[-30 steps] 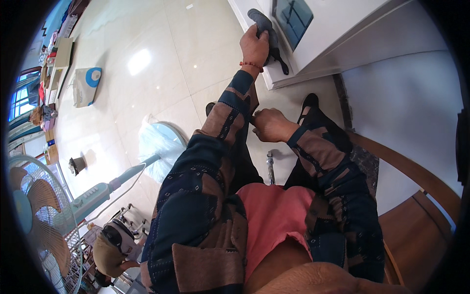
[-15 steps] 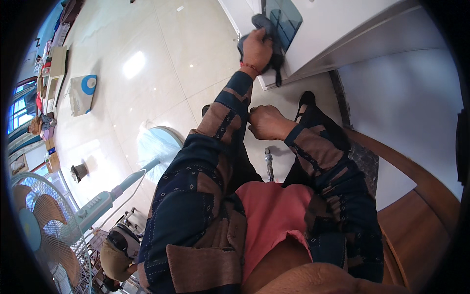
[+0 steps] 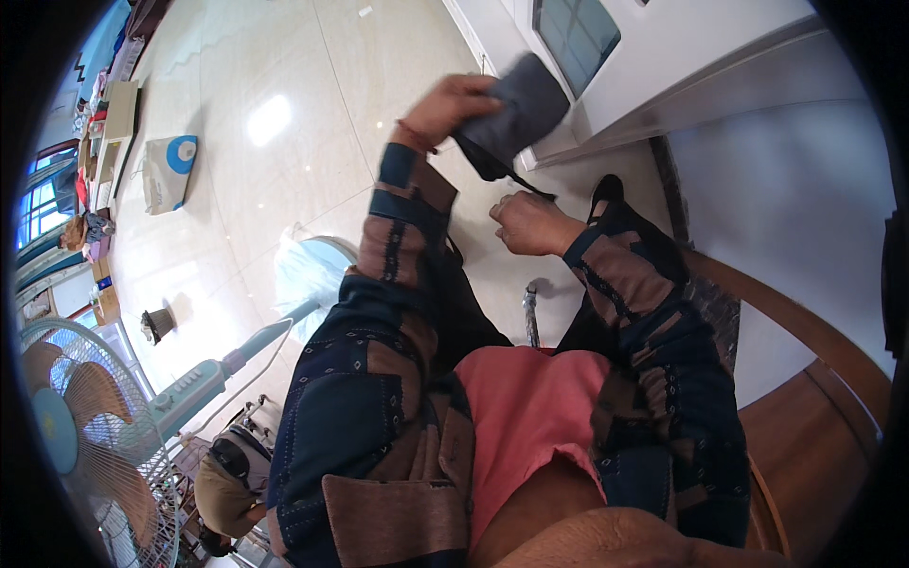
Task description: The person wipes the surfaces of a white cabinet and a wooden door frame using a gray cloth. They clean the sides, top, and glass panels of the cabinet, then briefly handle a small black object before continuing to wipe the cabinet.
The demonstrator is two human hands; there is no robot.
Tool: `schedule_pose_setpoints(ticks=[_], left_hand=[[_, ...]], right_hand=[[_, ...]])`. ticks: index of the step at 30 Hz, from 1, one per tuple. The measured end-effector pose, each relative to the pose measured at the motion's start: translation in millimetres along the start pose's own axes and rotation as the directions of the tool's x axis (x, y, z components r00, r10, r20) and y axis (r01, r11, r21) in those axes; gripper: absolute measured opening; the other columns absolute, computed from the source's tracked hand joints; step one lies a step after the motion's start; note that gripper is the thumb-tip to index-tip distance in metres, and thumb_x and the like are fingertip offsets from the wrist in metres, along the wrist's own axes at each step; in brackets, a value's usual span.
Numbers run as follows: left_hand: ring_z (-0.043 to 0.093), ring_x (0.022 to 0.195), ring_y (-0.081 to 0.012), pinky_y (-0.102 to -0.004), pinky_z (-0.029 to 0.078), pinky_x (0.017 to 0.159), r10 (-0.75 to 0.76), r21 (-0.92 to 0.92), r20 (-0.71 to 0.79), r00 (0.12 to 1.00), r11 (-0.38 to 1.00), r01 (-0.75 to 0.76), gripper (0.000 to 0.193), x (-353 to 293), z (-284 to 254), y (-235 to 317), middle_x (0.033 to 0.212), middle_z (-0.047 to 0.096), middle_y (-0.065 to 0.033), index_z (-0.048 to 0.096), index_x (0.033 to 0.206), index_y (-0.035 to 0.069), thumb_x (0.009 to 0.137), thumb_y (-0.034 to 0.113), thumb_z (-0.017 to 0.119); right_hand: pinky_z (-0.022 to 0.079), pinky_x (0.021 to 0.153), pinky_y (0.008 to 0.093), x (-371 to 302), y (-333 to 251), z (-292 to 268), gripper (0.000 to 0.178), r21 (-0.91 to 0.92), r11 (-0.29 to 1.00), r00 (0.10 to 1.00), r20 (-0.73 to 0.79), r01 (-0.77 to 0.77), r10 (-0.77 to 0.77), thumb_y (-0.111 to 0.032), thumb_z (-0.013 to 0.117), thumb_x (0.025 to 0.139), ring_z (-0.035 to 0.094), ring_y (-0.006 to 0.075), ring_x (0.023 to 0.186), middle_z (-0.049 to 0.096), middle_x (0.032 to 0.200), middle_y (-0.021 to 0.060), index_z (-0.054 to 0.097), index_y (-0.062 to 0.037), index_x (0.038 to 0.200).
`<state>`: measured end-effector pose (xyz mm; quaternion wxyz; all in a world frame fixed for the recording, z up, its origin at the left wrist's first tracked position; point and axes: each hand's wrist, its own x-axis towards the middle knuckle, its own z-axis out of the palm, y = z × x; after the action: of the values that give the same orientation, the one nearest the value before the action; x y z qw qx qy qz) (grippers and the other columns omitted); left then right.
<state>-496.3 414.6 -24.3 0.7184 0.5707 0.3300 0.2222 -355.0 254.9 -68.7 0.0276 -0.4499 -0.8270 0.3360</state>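
My left hand (image 3: 456, 106) is closed on the edge of a dark grey cloth (image 3: 532, 99), somewhat blurred by motion. A narrow black strip trails from the cloth's lower side, down toward my other hand. Below it, my right hand (image 3: 533, 225) is curled into a loose fist beside the strip's end; what its fingers hold, if anything, is hidden. Just beyond the cloth stands a white door-like panel (image 3: 653, 52) with a small glass pane (image 3: 576, 43).
A pale green standing fan (image 3: 95, 426) is at the left, plastic (image 3: 301, 270) over its base. Behind it a person in tan (image 3: 225, 497) bends. A metal tube (image 3: 531, 317) stands between my legs. Curved brown wood (image 3: 795, 322) runs along the right. A bag (image 3: 169, 175) sits on the tiles.
My left hand has moved left and nearer with the cloth, which now spreads out away from the panel. My right hand has shifted slightly right.
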Motion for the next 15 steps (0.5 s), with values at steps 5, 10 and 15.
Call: schedule_pose_setpoints(ticks=[5, 10, 15], left_hand=[[0.061, 0.082, -0.0364, -0.0414, 0.050, 0.073, 0.394, 0.816, -0.577, 0.715, 0.307, 0.489, 0.027, -7.3, -49.7, -22.2, 0.088, 0.065, -0.0173, 0.068, 0.095, 0.013, 0.071, 0.023, 0.059], [0.063, 0.080, -0.0343, -0.0394, 0.050, 0.072, 0.479, 0.805, -0.590, 0.650, 0.409, 0.429, 0.027, -0.1, -48.8, -21.7, 0.085, 0.066, -0.0147, 0.069, 0.094, 0.013, 0.073, 0.028, 0.061], [0.065, 0.079, -0.0300, -0.0351, 0.051, 0.072, 0.490, 0.791, -0.505, 0.711, 0.592, 0.153, 0.026, 22.3, 3.0, -12.3, 0.084, 0.067, -0.0153, 0.067, 0.095, 0.006, 0.076, 0.024, 0.063]], right_hand=[[0.050, 0.073, 0.0441, -1.9, -9.3, -15.3, 0.019, -0.029, 0.998, 0.990, 0.123, -0.064, 0.067, -0.013, 0.053, 0.073, 0.061, 0.0346, 0.083, 0.064, 0.083, 0.0172, 0.065, -0.0028, 0.085], [0.049, 0.071, 0.0441, -5.5, -6.0, -12.3, 0.019, -0.013, 0.999, 0.996, 0.077, -0.051, 0.052, -0.013, 0.054, 0.073, 0.061, 0.0349, 0.081, 0.063, 0.081, 0.0170, 0.065, -0.0028, 0.083], [0.049, 0.070, 0.0442, -8.1, -3.9, -11.0, 0.018, 0.004, 1.000, 1.000, 0.027, -0.011, 0.011, -0.014, 0.055, 0.072, 0.061, 0.0345, 0.081, 0.063, 0.081, 0.0168, 0.065, -0.0024, 0.083]])
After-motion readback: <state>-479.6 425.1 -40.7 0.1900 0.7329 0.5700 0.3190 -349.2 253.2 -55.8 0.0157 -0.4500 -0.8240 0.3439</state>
